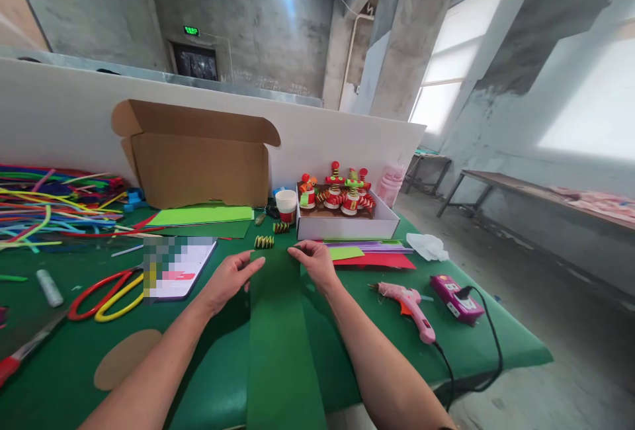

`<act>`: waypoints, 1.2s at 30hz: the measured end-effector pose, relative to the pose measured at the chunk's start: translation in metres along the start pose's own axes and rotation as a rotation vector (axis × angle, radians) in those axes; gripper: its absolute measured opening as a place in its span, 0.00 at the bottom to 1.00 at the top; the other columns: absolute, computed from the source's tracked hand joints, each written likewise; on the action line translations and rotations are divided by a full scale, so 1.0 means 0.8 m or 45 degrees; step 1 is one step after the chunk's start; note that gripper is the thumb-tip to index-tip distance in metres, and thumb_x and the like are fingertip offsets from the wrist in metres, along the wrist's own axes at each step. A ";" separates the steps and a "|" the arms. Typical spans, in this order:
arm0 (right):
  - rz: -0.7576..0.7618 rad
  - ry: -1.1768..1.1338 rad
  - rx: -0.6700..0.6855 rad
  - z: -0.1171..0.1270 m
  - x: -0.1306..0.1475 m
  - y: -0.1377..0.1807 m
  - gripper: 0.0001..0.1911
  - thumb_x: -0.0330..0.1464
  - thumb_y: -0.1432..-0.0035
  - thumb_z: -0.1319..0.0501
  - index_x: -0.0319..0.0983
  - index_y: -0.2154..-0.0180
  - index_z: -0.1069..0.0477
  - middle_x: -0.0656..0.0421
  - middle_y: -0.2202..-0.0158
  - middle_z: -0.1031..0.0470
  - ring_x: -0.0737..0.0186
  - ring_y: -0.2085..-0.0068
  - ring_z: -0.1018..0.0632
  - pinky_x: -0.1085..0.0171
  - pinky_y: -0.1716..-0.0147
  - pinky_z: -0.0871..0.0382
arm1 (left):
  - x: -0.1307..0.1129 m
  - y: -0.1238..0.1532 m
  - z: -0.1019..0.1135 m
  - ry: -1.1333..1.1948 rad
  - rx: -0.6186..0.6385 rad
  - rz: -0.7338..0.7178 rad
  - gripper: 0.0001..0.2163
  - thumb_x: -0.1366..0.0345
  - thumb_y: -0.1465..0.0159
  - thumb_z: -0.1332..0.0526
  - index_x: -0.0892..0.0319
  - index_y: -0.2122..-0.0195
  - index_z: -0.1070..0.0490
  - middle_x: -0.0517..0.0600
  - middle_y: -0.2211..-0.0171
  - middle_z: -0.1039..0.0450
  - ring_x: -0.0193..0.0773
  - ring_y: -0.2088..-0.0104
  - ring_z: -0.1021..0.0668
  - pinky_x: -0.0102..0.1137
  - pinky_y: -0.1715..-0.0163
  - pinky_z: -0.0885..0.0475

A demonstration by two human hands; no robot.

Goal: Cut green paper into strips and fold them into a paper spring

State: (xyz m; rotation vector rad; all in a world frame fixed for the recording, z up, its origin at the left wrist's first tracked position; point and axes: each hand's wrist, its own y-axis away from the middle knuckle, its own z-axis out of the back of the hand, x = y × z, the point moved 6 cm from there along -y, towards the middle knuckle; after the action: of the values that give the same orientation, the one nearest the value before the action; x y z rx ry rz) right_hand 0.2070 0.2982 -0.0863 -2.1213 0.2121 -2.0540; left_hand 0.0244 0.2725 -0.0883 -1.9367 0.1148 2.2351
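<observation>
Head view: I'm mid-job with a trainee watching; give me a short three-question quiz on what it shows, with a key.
1. Multiple choice: what do the left hand and the right hand both hold?
A) scissors
B) green sheet
C) cup

2. True or false: the glue gun lies to the right of the right hand.

3. Fill in the colour: the small figures stand in a box whose outer front wall is ____.

Key:
1. B
2. True
3. White
</observation>
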 end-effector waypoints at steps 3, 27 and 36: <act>-0.016 0.012 0.005 -0.001 -0.003 -0.001 0.16 0.45 0.61 0.30 0.39 0.79 0.27 0.63 0.81 0.31 0.68 0.76 0.35 0.66 0.74 0.40 | 0.000 0.001 0.001 0.112 0.016 -0.050 0.22 0.41 0.48 0.35 0.56 0.78 0.33 0.41 0.83 0.37 0.31 0.81 0.35 0.27 0.80 0.38; -0.158 -0.080 0.059 0.000 -0.021 -0.003 0.21 0.49 0.61 0.29 0.38 0.77 0.28 0.64 0.80 0.32 0.69 0.77 0.36 0.67 0.76 0.43 | 0.004 -0.004 0.006 0.265 -0.009 -0.037 0.20 0.44 0.51 0.33 0.57 0.78 0.35 0.40 0.84 0.39 0.29 0.82 0.34 0.27 0.82 0.37; -0.169 -0.125 0.061 0.000 -0.022 -0.004 0.21 0.48 0.63 0.29 0.39 0.78 0.30 0.66 0.81 0.34 0.70 0.77 0.38 0.67 0.75 0.45 | 0.005 -0.004 0.004 0.375 0.052 -0.018 0.18 0.48 0.50 0.32 0.58 0.76 0.30 0.43 0.81 0.33 0.30 0.80 0.31 0.26 0.81 0.34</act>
State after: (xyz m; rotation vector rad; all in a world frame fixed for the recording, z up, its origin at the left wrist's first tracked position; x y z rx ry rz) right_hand 0.2059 0.3056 -0.1028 -2.2561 0.0087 -1.9953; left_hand 0.0213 0.2764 -0.0919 -2.2231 0.1841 1.9088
